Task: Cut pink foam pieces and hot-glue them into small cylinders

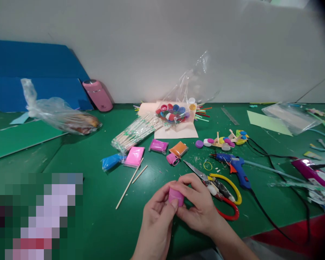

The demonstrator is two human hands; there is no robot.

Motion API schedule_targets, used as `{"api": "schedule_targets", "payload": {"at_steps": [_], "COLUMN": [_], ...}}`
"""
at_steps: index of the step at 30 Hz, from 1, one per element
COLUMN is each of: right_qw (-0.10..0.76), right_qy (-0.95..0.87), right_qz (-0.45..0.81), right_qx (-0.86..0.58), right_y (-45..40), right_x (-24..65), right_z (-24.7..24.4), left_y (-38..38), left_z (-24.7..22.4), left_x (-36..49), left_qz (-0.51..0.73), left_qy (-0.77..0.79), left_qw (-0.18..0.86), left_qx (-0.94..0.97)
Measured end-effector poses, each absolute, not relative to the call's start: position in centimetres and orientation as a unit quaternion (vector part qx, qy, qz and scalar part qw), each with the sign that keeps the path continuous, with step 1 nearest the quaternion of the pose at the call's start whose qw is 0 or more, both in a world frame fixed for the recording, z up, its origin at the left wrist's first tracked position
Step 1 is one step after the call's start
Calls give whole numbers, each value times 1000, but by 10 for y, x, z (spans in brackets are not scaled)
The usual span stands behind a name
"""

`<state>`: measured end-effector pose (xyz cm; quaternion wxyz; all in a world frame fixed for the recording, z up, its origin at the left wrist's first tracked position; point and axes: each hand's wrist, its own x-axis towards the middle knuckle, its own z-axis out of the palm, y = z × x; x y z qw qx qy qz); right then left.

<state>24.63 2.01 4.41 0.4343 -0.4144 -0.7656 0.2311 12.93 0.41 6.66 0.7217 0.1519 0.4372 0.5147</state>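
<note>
My left hand [159, 213] and my right hand [197, 206] meet over the near part of the table. Both are closed around a small lump of pink modelling clay [176, 197], fingers and thumbs pressed to its sides. Beyond them lie soft clay packets: blue [112, 161], light pink [134, 156], magenta [158, 145] and orange [179, 148]. A small piece of pink clay [172, 159] touches the orange one. Right beside my right hand are scissors [202, 170] with one yellow and one red handle. Two thin wooden sticks [128, 187] rest to the left.
A blue glue gun [235, 164] with a trailing cord lies to the right, near a small clay-and-stick model [224, 141]. Further back are bagged sticks [138, 131], bagged bottle caps [173, 113], a pink flask [98, 95] and another plastic bag [62, 115].
</note>
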Motion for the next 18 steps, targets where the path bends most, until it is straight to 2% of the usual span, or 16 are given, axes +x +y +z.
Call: {"api": "schedule_targets", "payload": {"at_steps": [18], "right_qw": [439], "right_qy": [-761], "right_qz": [224], "right_qx": [-422], "right_y": [20], "right_x": [246], "right_z": [42], "left_y": [6], "left_z": [67], "left_x": [129], "left_qz": [507], "left_qy": [451], "left_qw": [716], "left_qx": [166]}}
